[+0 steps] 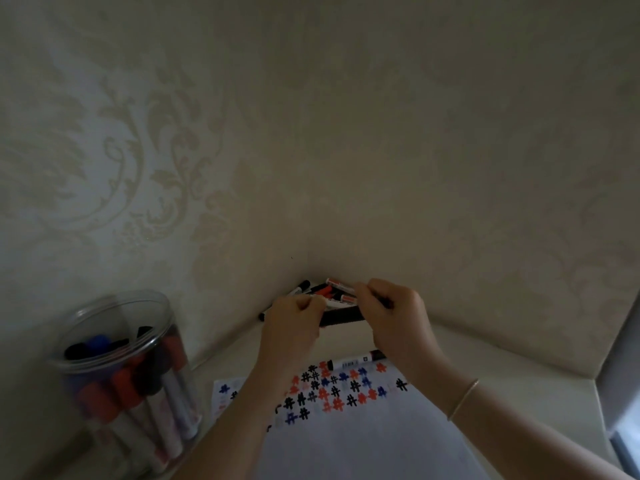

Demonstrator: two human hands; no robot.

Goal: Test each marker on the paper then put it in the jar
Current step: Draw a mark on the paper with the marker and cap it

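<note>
Two hands meet over a dark marker (341, 316) held level above the far corner of a pale worktop (485, 372). The left hand (294, 315) has its fingers curled round one end of the marker; the right hand (388, 306) grips the other end, fingers bent tight, a thin bracelet (464, 398) on its wrist. Whether the cap is on or off cannot be told behind the fingers.

Behind the hands, a small pile of markers (320, 291) lies in the corner against the patterned wallpaper (156, 150); their labels show as red and white bands, too blurred to read. Another marker (356, 360) lies at the far edge of the paper (363, 438), its white barrel printed with what looks like a barcode, the writing illegible.

The white sheet, spread on the worktop under the forearms, carries rows of hash-shaped test marks (332, 389) in black, red and blue across its far end.

At left, a clear plastic jar (128, 379) stands upright near the paper, holding many markers with black, blue and red caps.
</note>
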